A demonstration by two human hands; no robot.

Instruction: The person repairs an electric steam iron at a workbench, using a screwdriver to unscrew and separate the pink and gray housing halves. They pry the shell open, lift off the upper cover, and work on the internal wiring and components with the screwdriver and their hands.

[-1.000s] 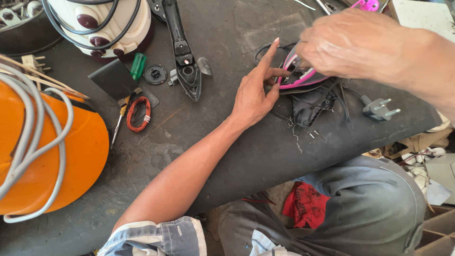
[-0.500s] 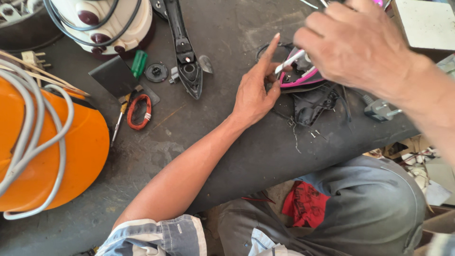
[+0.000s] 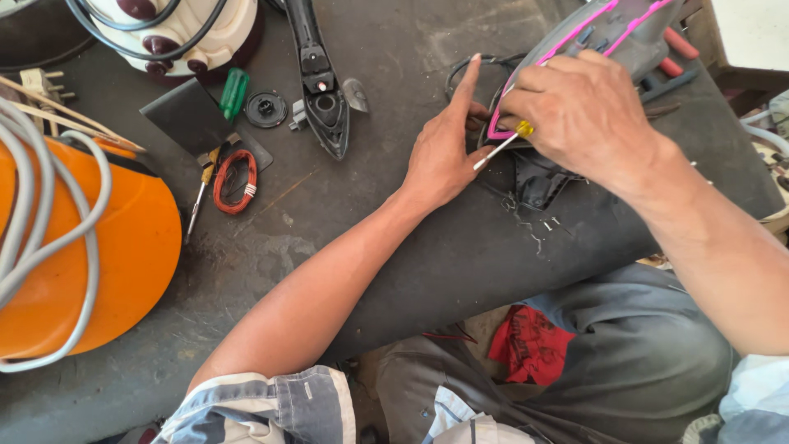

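- Iron shell (image 3: 608, 25), grey plastic with pink trim: lies tilted at the far right edge of the worktop (image 3: 411, 247), its open underside toward me. Judged light, stiff and smooth, likely to skid if pushed; best braced at the pink rim, clear of the wiring.
- Left hand (image 3: 440, 156): flat on the worktop, touching the shell's near rim, index finger stretched toward the far edge, the rest half-curled. It grips nothing, only steadies.
- Right hand (image 3: 575, 111): closed on a small screwdriver (image 3: 501, 148) with a yellow handle; the thin shaft juts out toward my left hand. Where the tip sits, I cannot tell.
- Black wiring and inner parts (image 3: 538, 185): loose just below the shell; judged soft and easy to snag.
- Small screws (image 3: 549, 224): scattered just beside that wiring, toward the near edge; easily swept off.
- Black iron handle piece (image 3: 320, 90): far middle of the worktop, well apart from my hands.
- Round black dial (image 3: 265, 108), green-handled tool (image 3: 233, 92), red wire coil (image 3: 236, 181), black flat plate (image 3: 187, 115): grouped at the far left.
- Orange round casing (image 3: 107, 263) draped with grey cable (image 3: 49, 205): left edge.
- White and maroon appliance (image 3: 177, 33): far left corner.
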